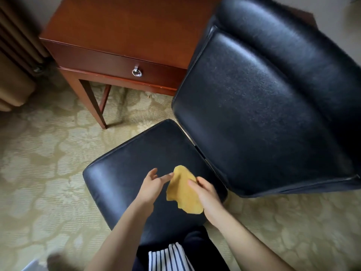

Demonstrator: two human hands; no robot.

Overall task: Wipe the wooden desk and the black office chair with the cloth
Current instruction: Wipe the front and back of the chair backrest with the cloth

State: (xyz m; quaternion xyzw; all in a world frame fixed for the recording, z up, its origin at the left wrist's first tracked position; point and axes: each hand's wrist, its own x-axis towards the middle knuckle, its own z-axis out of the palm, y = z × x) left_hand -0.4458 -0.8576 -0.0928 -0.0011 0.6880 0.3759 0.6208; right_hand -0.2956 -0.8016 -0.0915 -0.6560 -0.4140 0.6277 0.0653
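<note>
The right hand (207,192) grips a yellow cloth (183,190), thumb laid across its upper edge and fingers curled behind it, so the cloth hangs crumpled to the inner side of that hand. The left hand (152,182) is just beside it, fingers straight and slightly spread, holding nothing; its fingertips (169,176) reach the cloth's near edge, though whether they touch it is hard to tell. Both hands hover over the seat (132,163) of the black office chair (254,124), and the cloth is above the seat's right part, seemingly not lying on it. Beyond the right hand and off to its outer side rises the chair's padded backrest (273,94). Well beyond the left hand stands the wooden desk (127,26), with a drawer carrying a metal ring pull (137,72). Under everything lies a pale patterned carpet (39,153), and far out past the left hand hangs a tan curtain (11,55). Below the forearms a striped garment (168,257) shows.
</note>
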